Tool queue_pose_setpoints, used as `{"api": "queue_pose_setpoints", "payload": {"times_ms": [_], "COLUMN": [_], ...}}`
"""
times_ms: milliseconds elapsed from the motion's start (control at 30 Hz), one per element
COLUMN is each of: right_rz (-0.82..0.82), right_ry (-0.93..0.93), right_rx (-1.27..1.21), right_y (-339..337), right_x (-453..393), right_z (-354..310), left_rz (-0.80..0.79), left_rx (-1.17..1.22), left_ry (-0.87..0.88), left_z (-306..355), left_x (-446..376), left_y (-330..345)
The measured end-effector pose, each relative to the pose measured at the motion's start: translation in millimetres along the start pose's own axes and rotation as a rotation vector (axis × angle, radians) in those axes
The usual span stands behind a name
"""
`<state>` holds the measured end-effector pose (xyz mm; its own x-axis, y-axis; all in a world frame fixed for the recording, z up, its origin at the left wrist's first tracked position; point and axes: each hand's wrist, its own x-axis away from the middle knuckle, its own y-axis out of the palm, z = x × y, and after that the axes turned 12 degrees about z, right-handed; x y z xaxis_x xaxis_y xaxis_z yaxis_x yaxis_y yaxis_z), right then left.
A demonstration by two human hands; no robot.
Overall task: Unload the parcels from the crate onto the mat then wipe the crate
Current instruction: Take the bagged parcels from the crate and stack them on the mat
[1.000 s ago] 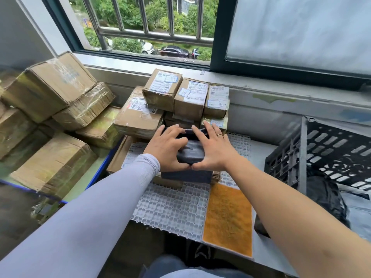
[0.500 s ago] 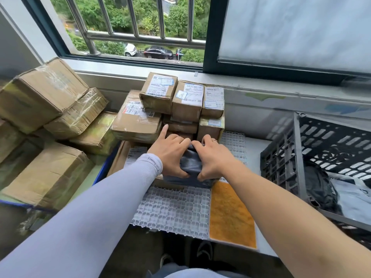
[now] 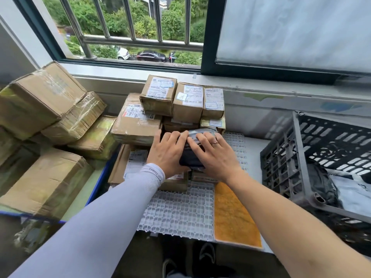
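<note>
A dark plastic-wrapped parcel (image 3: 190, 159) lies on flat cardboard parcels at the back of the white grid mat (image 3: 176, 213). My left hand (image 3: 168, 151) rests on its left side and my right hand (image 3: 216, 155) lies over its top, fingers fairly straight, both pressing it down. Behind it, small labelled cardboard parcels (image 3: 188, 101) are stacked against the wall. The dark slatted crate (image 3: 281, 157) stands at the right, tilted, holding a black bag parcel (image 3: 321, 185) and a grey one (image 3: 353, 189).
An orange cloth (image 3: 234, 215) lies at the mat's right front. Large taped cartons (image 3: 40, 97) are piled at the left on a blue-edged surface (image 3: 98, 183). A window sill and barred window run along the back. My feet show below the table edge.
Both hands have set the dark parcel lower onto the flat boxes, and their fingers have flattened over it. The view has shifted closer and slightly left.
</note>
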<state>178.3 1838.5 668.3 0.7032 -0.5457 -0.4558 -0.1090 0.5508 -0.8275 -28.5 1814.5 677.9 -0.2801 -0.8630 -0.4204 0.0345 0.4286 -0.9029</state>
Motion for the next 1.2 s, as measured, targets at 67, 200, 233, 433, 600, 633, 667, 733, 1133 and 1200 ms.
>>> {"api": "queue_pose_setpoints", "payload": {"times_ms": [67,200,233,433,600,633,667,733,1133,1200], "right_rz": [0.038,-0.067,-0.088,-0.134,-0.239,-0.253,-0.259,-0.255,-0.361,-0.401], "right_ry": [-0.012,0.002,0.008,0.264,0.388,0.407,0.422,0.436,0.387,0.372], "right_rx": [0.016,-0.068,-0.099,-0.227,-0.267,-0.273,-0.277,-0.293,-0.268,-0.268], "right_y": [12,18,17,8,5,5,5,5,25,23], "right_x": [12,36,41,45,45,45,44,40,4,7], "right_z": [-9,-10,-10,-15,-24,-25,-27,-28,-39,-40], "left_rz": [-0.006,-0.066,-0.082,-0.129,-0.141,-0.14,-0.129,-0.075,-0.193,-0.215], "left_rx": [-0.011,-0.019,-0.026,-0.046,-0.038,-0.033,-0.028,-0.023,0.03,0.059], "left_ry": [-0.019,-0.023,-0.024,-0.05,-0.023,-0.011,0.002,0.011,0.003,0.083], "left_z": [3,10,12,19,19,19,20,23,7,-10], "left_x": [9,21,24,40,46,48,51,60,69,62], "left_y": [8,19,20,29,26,25,24,22,10,11]}}
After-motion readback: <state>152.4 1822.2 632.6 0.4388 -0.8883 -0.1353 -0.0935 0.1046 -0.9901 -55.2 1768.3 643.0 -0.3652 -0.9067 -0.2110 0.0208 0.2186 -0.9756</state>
